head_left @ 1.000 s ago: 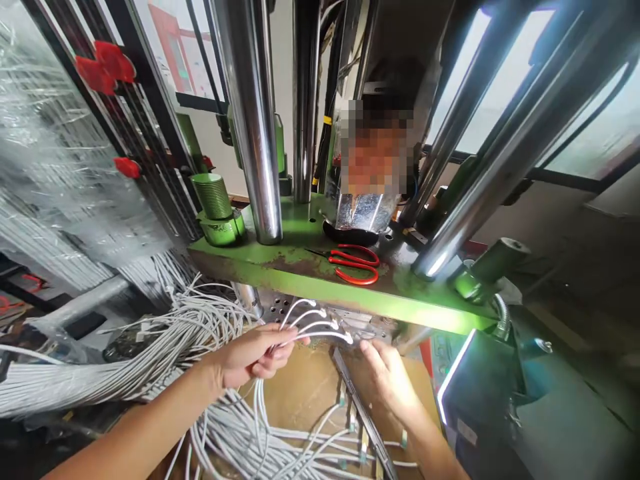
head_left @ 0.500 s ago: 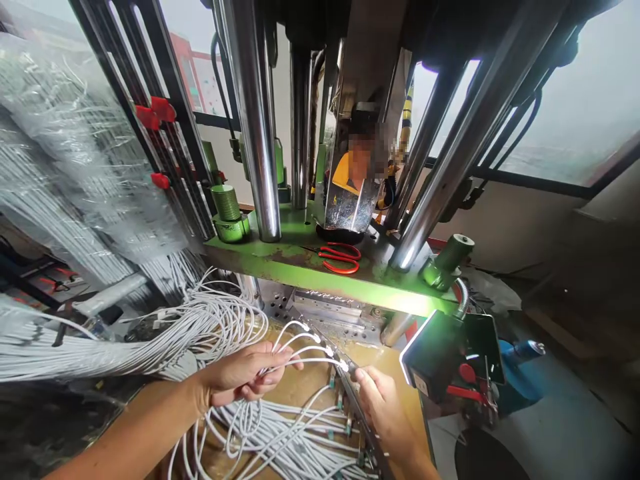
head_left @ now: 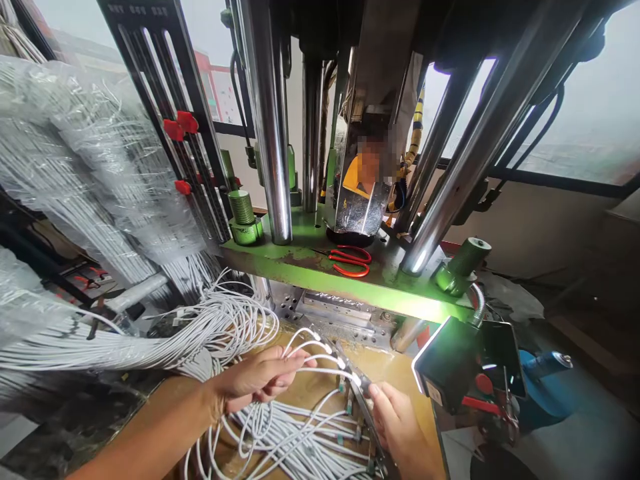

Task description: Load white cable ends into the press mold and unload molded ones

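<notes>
My left hand [head_left: 255, 380] is closed round several white cables [head_left: 313, 350] whose plug ends fan out to the right. My right hand [head_left: 397, 417] pinches the tip of the lowest cable, right at the top end of a dark metal strip [head_left: 367, 417] that runs down across the brown board [head_left: 395, 370]. More white cables [head_left: 280, 440] lie looped on the board under both hands. Just behind stands the green press plate [head_left: 310, 267] with steel columns [head_left: 267, 120].
Red-handled scissors [head_left: 350, 260] lie on the green plate. Bundles of white cables in clear plastic [head_left: 95, 173] hang at the left. A black control box [head_left: 450, 363] juts out at the right beside a blue can [head_left: 543, 380]. A person shows behind the machine.
The view has pulled back from the press. Both hands, still on the cables, have come out from under the green plate and sit lower over the brown board.
</notes>
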Motion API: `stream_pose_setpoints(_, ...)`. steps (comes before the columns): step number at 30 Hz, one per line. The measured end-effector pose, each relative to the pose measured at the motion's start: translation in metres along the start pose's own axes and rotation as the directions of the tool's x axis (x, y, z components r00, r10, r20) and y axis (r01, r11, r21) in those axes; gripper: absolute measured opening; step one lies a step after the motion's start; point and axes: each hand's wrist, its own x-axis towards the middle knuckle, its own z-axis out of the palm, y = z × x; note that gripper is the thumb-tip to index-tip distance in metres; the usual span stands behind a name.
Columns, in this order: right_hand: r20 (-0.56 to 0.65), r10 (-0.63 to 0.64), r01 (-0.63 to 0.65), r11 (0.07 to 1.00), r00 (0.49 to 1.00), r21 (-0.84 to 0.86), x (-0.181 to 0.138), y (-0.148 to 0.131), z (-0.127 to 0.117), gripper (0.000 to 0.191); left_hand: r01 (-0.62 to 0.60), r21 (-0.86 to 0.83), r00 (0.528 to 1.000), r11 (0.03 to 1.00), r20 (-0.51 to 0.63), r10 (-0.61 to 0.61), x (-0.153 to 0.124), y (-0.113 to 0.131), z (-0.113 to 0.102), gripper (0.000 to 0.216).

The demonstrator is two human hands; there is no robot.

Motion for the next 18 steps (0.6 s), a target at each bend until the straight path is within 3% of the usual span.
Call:
stream_pose_setpoints(2,-0.136,-0.308,0.24,0.897,0.942,-0.372,-0.005,0.009,0.0,0.032,0.001,0.157,1.0,0.988,-0.031,0.004,-0.011,-0.011,0.006,0.058)
stream_pose_setpoints(3,-0.148,-0.447,0.314,0.792,0.882,-0.523,-0.008,0.012,0.001,0.031,0.015,0.234,1.0,0.972,-0.024,-0.01,-0.016,-0.017,0.009,0.058)
stream_pose_setpoints(5,-0.107,-0.581,0.364,0.631,0.807,-0.685,-0.011,0.013,0.005,0.031,0.022,0.313,0.999,0.949,0.027,-0.032,-0.026,-0.026,0.017,0.058)
stream_pose_setpoints(7,-0.079,-0.599,0.359,0.575,0.797,-0.735,-0.012,0.009,0.01,0.032,0.003,0.327,0.997,0.945,0.078,-0.03,-0.034,-0.03,0.023,0.058)
stream_pose_setpoints(12,-0.087,-0.574,0.317,0.564,0.814,-0.763,-0.004,0.01,0.002,0.032,-0.003,0.423,0.97,0.906,0.223,-0.101,-0.048,-0.037,0.023,0.053)
stream_pose_setpoints(15,-0.111,-0.469,0.271,0.669,0.876,-0.692,0.003,0.024,-0.022,0.033,-0.006,0.241,0.981,0.971,0.189,-0.041,-0.045,-0.053,0.011,0.056)
stream_pose_setpoints(18,-0.114,-0.336,0.208,0.78,0.935,-0.591,0.009,0.027,-0.041,0.035,-0.084,0.026,0.978,0.996,0.196,0.078,-0.03,-0.069,0.0,0.054)
